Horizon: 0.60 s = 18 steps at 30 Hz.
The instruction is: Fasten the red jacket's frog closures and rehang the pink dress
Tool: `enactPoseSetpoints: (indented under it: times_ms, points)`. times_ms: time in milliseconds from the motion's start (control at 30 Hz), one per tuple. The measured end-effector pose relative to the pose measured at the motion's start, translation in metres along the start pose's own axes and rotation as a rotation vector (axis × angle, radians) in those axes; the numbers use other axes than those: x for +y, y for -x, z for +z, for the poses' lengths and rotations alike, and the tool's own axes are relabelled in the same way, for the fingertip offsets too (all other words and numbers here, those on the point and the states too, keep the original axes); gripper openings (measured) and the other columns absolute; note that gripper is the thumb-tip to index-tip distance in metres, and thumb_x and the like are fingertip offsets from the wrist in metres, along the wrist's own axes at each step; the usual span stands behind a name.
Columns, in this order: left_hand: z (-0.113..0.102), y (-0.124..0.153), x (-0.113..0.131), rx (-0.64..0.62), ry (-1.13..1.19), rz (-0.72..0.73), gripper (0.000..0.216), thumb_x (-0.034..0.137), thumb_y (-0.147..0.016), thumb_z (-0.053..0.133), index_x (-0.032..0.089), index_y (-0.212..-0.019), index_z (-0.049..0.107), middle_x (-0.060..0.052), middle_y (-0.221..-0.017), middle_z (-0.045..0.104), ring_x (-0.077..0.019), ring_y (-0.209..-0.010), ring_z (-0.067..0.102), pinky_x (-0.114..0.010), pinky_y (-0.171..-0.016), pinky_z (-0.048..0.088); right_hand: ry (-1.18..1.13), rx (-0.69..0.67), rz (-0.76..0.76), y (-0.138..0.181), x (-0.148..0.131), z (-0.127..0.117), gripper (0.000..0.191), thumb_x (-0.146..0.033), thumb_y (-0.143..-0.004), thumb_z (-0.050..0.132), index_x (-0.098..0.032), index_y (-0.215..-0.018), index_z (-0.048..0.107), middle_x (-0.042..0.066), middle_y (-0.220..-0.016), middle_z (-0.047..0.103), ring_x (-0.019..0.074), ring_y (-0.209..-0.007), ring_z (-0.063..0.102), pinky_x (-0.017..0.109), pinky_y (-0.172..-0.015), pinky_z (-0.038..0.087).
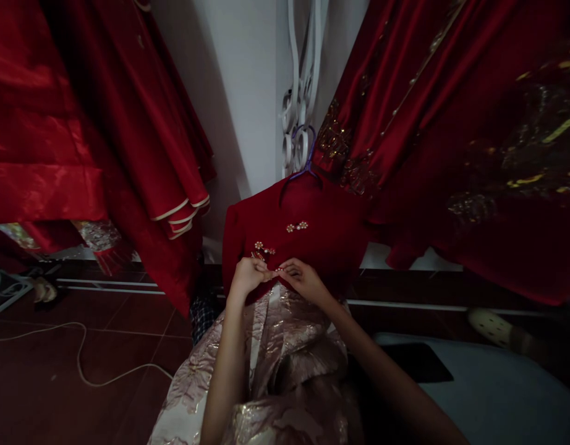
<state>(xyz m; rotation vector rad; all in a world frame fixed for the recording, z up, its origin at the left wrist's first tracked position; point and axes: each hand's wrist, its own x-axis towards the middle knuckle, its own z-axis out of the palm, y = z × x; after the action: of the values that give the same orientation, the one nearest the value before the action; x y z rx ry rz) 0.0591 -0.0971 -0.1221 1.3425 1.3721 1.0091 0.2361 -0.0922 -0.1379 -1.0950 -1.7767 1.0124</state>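
Observation:
In the middle of the head view a red jacket [322, 210] hangs from a purple hanger [308, 164]. Pearl-and-gold ornaments [297, 227] show on its chest, with another cluster farther left. My left hand [251, 276] and my right hand [301, 279] meet at the jacket's lower front. Both are closed, fingertips pinching the front edges around a small pearly fastener [278, 270]. The fingers partly cover it, so whether it is fastened cannot be seen. Below the hands lies a pink-and-silver brocade skirt [276, 346].
Red garments [127, 111] hang at left, and sequinned red ones [428, 123] at right. A white scrolled metal stand [297, 117] rises behind the jacket. A pale cable [83, 358] crosses the tiled floor. At lower right are a phone-like dark slab [421, 363] and a pale clog [489, 326].

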Motion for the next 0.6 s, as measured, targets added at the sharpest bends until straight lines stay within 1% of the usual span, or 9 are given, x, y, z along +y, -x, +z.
enactPoseSetpoints:
  times_ms: [67,133,200,300,367,433,500,600]
  points:
    - [-0.001,-0.001,0.002,0.003,0.174,-0.003,0.044,0.038,-0.046,0.081,0.011,-0.074,0.061,0.000,-0.060,0.061,-0.0092,-0.054,0.056,-0.021,-0.055,0.046,-0.009,-0.076,0.012,-0.001,-0.003,-0.009,0.029,-0.039,-0.075,0.060,-0.015,-0.090,0.059,0.006,-0.088,0.066,0.0139,-0.080,0.061,0.028,-0.075,0.049]
    - [0.000,-0.003,0.004,0.052,0.341,0.001,0.045,0.040,-0.054,0.078,0.010,-0.083,0.062,-0.003,-0.068,0.064,-0.0100,-0.060,0.060,-0.023,-0.062,0.050,-0.007,-0.204,0.032,-0.001,-0.008,-0.020,0.032,-0.041,-0.072,0.062,-0.014,-0.089,0.061,0.007,-0.087,0.066,0.0140,-0.079,0.061,0.029,-0.076,0.048]
    - [0.002,-0.007,0.004,0.107,0.498,0.006,0.040,0.042,-0.064,0.071,0.010,-0.086,0.062,-0.007,-0.077,0.067,-0.0109,-0.067,0.062,-0.026,-0.071,0.051,0.002,-0.330,0.055,0.001,-0.015,-0.032,0.034,-0.043,-0.071,0.063,-0.014,-0.089,0.062,0.007,-0.085,0.067,0.0142,-0.078,0.061,0.030,-0.076,0.047]
    - [0.008,-0.012,0.001,0.149,0.720,0.002,0.028,0.032,-0.069,0.069,0.010,-0.085,0.063,-0.008,-0.084,0.068,-0.0114,-0.074,0.064,-0.029,-0.083,0.050,0.012,-0.453,0.086,0.005,-0.023,-0.042,0.036,-0.044,-0.070,0.064,-0.014,-0.089,0.062,0.007,-0.085,0.067,0.0145,-0.078,0.061,0.030,-0.075,0.047]
    - [0.011,-0.014,-0.001,0.146,0.825,-0.024,0.022,0.025,-0.069,0.071,0.010,-0.084,0.064,-0.007,-0.085,0.069,-0.0108,-0.076,0.065,-0.030,-0.087,0.048,0.010,-0.502,0.100,0.007,-0.027,-0.045,0.036,-0.044,-0.069,0.065,-0.014,-0.089,0.062,0.007,-0.085,0.068,0.0147,-0.078,0.061,0.030,-0.075,0.047]
    - [0.012,-0.014,-0.001,0.125,0.883,-0.061,0.020,0.024,-0.069,0.070,0.011,-0.083,0.065,-0.008,-0.088,0.069,-0.0104,-0.075,0.065,-0.030,-0.088,0.048,-0.001,-0.527,0.111,0.008,-0.030,-0.047,0.036,-0.044,-0.069,0.065,-0.014,-0.089,0.063,0.007,-0.087,0.068,0.0150,-0.079,0.061,0.030,-0.076,0.047]
    - [0.011,-0.013,-0.001,0.104,0.897,-0.084,0.020,0.025,-0.070,0.070,0.011,-0.083,0.066,-0.008,-0.090,0.069,-0.0105,-0.075,0.065,-0.029,-0.087,0.049,-0.009,-0.536,0.120,0.008,-0.030,-0.047,0.037,-0.044,-0.068,0.066,-0.014,-0.089,0.063,0.008,-0.088,0.068,0.0154,-0.081,0.062,0.030,-0.077,0.047]
    - [0.009,-0.012,0.000,0.076,0.878,-0.081,0.020,0.023,-0.068,0.071,0.011,-0.083,0.066,-0.008,-0.090,0.069,-0.0108,-0.075,0.065,-0.028,-0.084,0.050,-0.018,-0.533,0.118,0.008,-0.029,-0.047,0.038,-0.044,-0.068,0.066,-0.013,-0.089,0.063,0.008,-0.087,0.068,0.0155,-0.081,0.062,0.031,-0.077,0.047]
